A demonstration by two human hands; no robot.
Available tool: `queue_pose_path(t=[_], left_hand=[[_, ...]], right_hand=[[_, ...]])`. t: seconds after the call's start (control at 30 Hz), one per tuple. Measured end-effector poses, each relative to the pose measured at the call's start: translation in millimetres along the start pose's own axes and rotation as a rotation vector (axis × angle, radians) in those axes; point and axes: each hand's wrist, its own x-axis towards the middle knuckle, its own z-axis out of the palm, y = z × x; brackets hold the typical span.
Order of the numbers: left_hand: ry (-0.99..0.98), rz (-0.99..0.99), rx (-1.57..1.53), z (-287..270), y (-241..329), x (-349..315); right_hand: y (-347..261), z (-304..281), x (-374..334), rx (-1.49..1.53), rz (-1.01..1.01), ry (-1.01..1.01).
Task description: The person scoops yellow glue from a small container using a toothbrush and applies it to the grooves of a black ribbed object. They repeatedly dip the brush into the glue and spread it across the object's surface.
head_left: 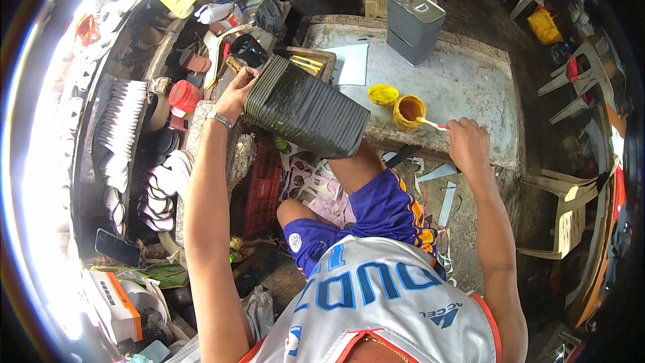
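Observation:
My left hand (236,93) grips the far left end of a thick stack of black sheets (308,106); the stack is tilted above my raised knee. In my right hand (469,144) is the end of a slim brush (431,123) with a white and red handle. The brush's other end dips into a yellow jar (408,121) holding an orange-brown paste, and its tip is hidden inside. Beside the jar a yellow lid (383,95) lies on the worn grey table (470,94).
A tall dark metal can (415,30) and a pale sheet (349,64) sit on the table. Left are shelves with stacked white soles (122,121), a red tub (185,96) and a phone (117,247). A red crate (262,188) and pink offcuts lie below; plastic chairs (571,208) stand right.

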Motion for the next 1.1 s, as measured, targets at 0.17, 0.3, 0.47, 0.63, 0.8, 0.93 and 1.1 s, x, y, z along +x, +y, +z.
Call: queue_pose_path(t=[0.17, 0.3, 0.47, 0.63, 0.8, 0.93, 1.1], left_hand=[[0.070, -0.140, -0.092, 2, 5, -6], [0.079, -0.103, -0.093, 5, 5, -7], [0.040, -0.115, -0.144, 0, -2, -2], [-0.041, 0.005, -0.128, -3, -10, 9], [-0.027, 0.059, -0.067, -2, -14, 7], [-0.013, 0.066, -0.034, -1, -14, 9], [0.007, 0.031, -0.024, 1, -15, 14]], right_hand=[[3, -7, -10, 0.172, 0.129, 0.298], [-1, -13, -13, 0.050, 0.074, -0.055], [-48, -21, -18, 0.468, -0.004, 0.257], [-117, -4, -13, 0.884, -0.120, 0.278], [-149, 12, -1, 0.830, -0.157, 0.310], [-155, 16, 10, 0.793, -0.158, 0.357], [-164, 12, 4, 0.821, -0.230, 0.361]])
